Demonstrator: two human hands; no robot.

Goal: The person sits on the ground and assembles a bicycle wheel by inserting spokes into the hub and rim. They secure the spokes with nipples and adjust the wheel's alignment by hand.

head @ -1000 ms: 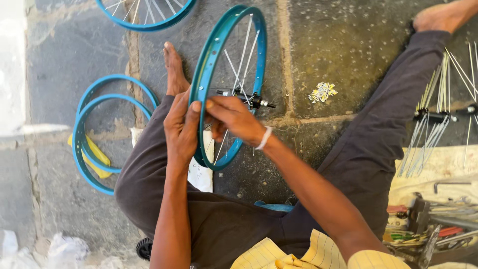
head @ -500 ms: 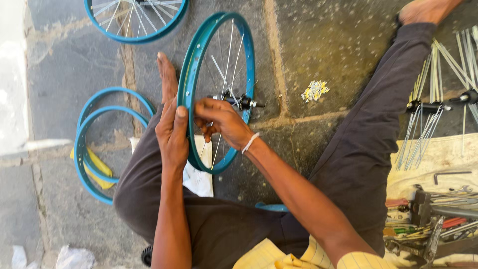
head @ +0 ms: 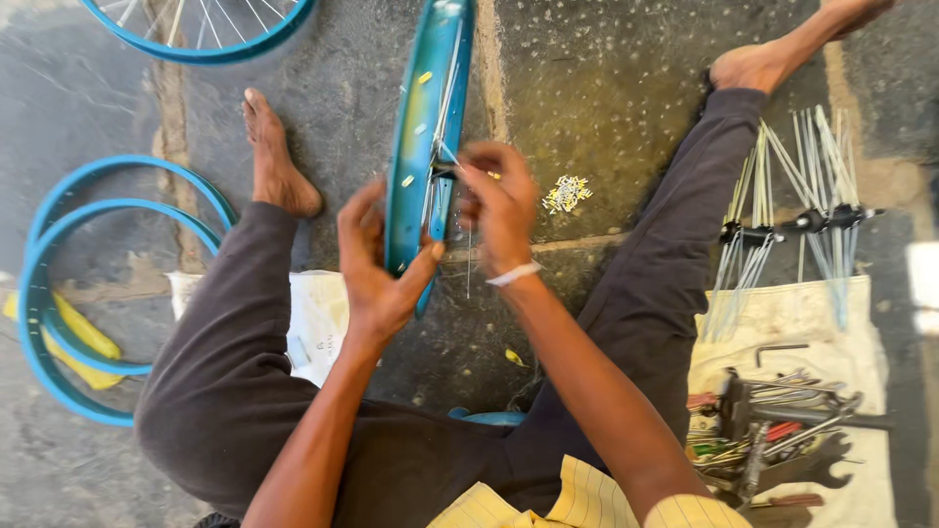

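We are gripping the blue wheel rim (head: 427,147) edge-on between us: left hand (head: 377,264) closed around its lower edge, right hand (head: 501,205) pinching at the spokes beside the hub

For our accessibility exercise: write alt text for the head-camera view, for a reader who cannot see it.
A seated person's left hand grips a blue bicycle wheel rim held edge-on, while the right hand works at its hub. Spare blue rims, loose spokes and tools lie on the stone floor.

Grey stone slab floor (head: 626,108), daylight
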